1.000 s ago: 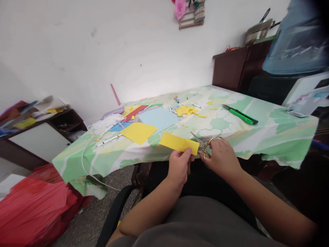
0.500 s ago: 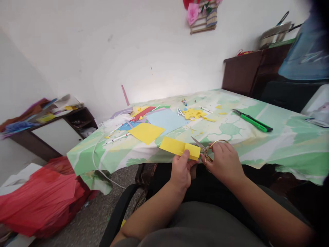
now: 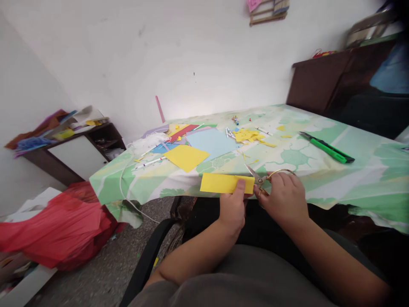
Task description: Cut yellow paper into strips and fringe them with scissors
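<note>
One red bag, one yellow square on the surface, one yellow strip at its near edge, pinched in the left hand's grip, yellow scraps beyond, one pair of scissors filling the right hand's grip, one green cutter

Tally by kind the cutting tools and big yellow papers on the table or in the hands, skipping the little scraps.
Scissors: 1, in the right hand
Green utility knife: 1, on the tablecloth
Yellow paper strip: 1, in the left hand
Yellow paper sheet: 1, on the tablecloth
Total: 4
</note>
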Motion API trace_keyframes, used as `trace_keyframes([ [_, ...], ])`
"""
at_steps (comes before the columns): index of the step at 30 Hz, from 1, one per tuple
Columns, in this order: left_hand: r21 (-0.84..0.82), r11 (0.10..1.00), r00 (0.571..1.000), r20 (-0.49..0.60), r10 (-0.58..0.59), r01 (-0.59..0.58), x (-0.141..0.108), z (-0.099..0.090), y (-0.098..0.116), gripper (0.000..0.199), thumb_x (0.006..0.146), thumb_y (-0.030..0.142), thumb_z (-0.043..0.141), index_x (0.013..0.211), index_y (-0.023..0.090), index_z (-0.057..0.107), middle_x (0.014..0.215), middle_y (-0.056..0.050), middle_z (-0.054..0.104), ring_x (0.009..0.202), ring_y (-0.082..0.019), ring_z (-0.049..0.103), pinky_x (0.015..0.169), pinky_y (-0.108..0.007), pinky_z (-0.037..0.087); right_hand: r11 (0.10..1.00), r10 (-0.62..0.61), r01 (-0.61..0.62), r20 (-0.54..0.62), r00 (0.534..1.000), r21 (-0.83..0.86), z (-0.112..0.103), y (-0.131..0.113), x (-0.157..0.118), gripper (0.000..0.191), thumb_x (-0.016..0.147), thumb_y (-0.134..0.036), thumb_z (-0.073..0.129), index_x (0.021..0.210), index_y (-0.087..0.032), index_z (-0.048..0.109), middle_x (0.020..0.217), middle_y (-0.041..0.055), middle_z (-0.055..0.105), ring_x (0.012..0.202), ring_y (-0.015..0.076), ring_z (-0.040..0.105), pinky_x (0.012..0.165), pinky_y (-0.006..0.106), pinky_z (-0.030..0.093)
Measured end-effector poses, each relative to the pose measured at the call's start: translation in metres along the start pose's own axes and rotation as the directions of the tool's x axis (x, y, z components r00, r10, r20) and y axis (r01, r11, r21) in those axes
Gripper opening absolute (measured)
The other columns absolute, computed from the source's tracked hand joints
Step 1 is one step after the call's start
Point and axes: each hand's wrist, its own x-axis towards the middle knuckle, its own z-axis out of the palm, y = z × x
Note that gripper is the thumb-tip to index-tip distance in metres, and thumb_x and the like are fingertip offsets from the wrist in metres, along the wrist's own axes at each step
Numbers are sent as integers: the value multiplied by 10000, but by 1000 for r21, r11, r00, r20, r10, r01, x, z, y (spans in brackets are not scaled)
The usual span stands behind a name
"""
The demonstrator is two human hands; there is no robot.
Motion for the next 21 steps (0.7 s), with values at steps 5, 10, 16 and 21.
trace_keyframes([
  [5, 89, 991, 994, 29, 102, -104, 3, -5, -5, 293, 613, 314, 688, 829, 122, 639, 882, -81, 656, 805, -196, 610, 753, -326, 476, 998, 49, -49, 15, 999, 26, 0, -2, -1, 345, 730, -406, 486, 854, -92, 557, 754, 143, 572, 815, 280, 493, 705, 399, 381],
  [10, 170, 981, 996, 29, 89, -93, 3, -8, -3, 285, 608, 343, 685, 774, 114, 650, 750, -67, 661, 711, -194, 616, 675, -322, 495, 1000, 2, -2, 15, 1000, 15, -3, 0, 5, 220, 715, -366, 489, 741, -153, 540, 693, 110, 573, 767, 260, 505, 717, 386, 386],
  [16, 95, 995, 999, -26, 23, -21, -2, -5, 5, 275, 572, 295, 711, 754, 104, 635, 758, -61, 653, 665, -176, 609, 645, -316, 494, 1000, -30, 29, 94, 995, 11, 0, -2, 3, 145, 690, -328, 516, 667, -185, 515, 636, 63, 578, 664, 217, 518, 646, 327, 373],
  [21, 117, 993, 1000, -21, 20, -18, -1, -6, 7, 268, 580, 292, 706, 753, 103, 624, 695, -41, 636, 595, -153, 589, 581, -294, 491, 1000, -17, 19, 139, 990, -11, 2, 1, 0, 171, 709, -335, 505, 600, -203, 495, 606, 46, 579, 598, 198, 500, 548, 304, 319],
])
